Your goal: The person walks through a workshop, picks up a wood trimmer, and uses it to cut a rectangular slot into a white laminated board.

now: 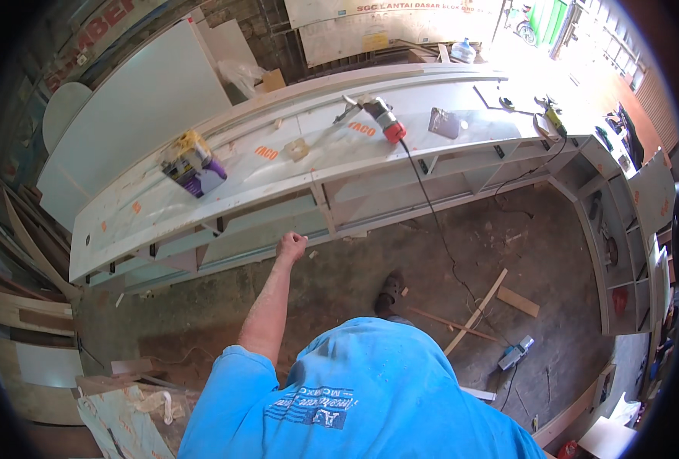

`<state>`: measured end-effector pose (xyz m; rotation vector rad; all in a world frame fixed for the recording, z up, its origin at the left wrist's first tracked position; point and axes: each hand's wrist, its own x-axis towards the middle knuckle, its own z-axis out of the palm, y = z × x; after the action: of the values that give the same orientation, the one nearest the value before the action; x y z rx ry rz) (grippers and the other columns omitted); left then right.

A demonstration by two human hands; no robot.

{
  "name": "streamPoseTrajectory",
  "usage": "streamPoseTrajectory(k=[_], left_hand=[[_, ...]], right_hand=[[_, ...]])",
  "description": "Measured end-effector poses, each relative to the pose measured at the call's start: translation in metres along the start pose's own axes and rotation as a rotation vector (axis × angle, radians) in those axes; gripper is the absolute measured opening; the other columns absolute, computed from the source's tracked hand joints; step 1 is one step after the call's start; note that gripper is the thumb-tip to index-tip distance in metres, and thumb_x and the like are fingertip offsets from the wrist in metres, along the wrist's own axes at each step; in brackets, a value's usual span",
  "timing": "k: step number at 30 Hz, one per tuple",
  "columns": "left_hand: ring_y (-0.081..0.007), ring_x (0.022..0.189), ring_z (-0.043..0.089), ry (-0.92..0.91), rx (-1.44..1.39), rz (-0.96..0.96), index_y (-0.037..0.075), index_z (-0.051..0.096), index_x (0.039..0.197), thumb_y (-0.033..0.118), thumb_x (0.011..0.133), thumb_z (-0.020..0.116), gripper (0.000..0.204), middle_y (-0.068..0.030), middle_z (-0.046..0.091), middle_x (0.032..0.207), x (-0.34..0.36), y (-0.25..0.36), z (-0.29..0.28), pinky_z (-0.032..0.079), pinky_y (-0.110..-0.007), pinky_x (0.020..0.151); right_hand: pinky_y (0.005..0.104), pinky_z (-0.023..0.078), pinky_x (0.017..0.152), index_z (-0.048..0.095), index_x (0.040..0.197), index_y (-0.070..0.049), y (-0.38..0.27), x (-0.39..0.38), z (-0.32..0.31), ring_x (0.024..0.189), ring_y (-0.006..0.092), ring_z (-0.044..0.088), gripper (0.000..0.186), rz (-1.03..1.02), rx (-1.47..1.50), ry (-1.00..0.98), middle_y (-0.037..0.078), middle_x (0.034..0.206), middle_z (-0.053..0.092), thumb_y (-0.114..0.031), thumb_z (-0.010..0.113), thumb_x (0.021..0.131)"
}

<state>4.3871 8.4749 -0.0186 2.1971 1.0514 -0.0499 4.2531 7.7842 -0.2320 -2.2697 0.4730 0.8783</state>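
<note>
My left hand (pixel 291 247) is stretched forward over the floor, just in front of the long white cabinet (pixel 248 186). Its fingers are curled closed, and a tiny pale spot shows at their tip; what they hold, if anything, is too small to name. No part of my right hand shows. On the cabinet top, ahead and to the left, stands a purple and yellow can (pixel 196 170). Farther right lies a corded power tool (pixel 384 119) with a red end, its black cord hanging over the front edge to the floor.
A yellow-green power tool (pixel 555 116) lies at the cabinet's far right. Wooden strips (pixel 477 310) and a grey power tool (pixel 516 353) lie on the floor to my right, with cords around. Shelving (pixel 611 252) closes the right side; boards (pixel 26 321) lean at left.
</note>
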Motion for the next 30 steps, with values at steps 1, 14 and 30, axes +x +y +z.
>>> streamPoseTrajectory(k=[1, 14, 30], left_hand=[[-0.0314, 0.097, 0.070, 0.015, 0.011, -0.012, 0.008, 0.072, 0.097, 0.041, 0.083, 0.072, 0.035, -0.0147, 0.074, 0.098, 0.015, 0.004, -0.009, 0.054, -0.043, 0.087], [-0.0326, 0.127, 0.053, 0.130, 0.316, 0.101, 0.010, 0.051, 0.138, 0.048, 0.067, 0.085, 0.088, -0.0164, 0.049, 0.138, 0.204, 0.114, -0.051, 0.046, -0.043, 0.106], [-0.0356, 0.133, 0.046, -0.130, 0.568, 0.164, 0.002, 0.031, 0.149, 0.033, 0.052, 0.096, 0.122, -0.0177, 0.044, 0.142, 0.333, 0.152, -0.059, 0.042, -0.046, 0.110]], right_hand=[[0.0415, 0.057, 0.077, 0.077, 0.094, -0.004, -0.014, 0.007, -0.004, 0.087, 0.0283, 0.073, 0.023, 0.022, -0.076, -0.036, 0.017, 0.100, 0.075, -0.022, 0.068, 0.083], [0.0354, 0.052, 0.045, 0.066, 0.097, -0.002, -0.334, 0.184, -0.195, 0.056, 0.0228, 0.065, 0.013, -0.004, 0.528, 0.062, 0.010, 0.076, 0.066, -0.013, 0.066, 0.089], [0.0354, 0.052, 0.044, 0.066, 0.097, 0.003, -0.439, 0.206, -0.128, 0.053, 0.0207, 0.060, 0.012, 0.296, 0.571, 0.003, 0.013, 0.074, 0.063, -0.005, 0.062, 0.089]])
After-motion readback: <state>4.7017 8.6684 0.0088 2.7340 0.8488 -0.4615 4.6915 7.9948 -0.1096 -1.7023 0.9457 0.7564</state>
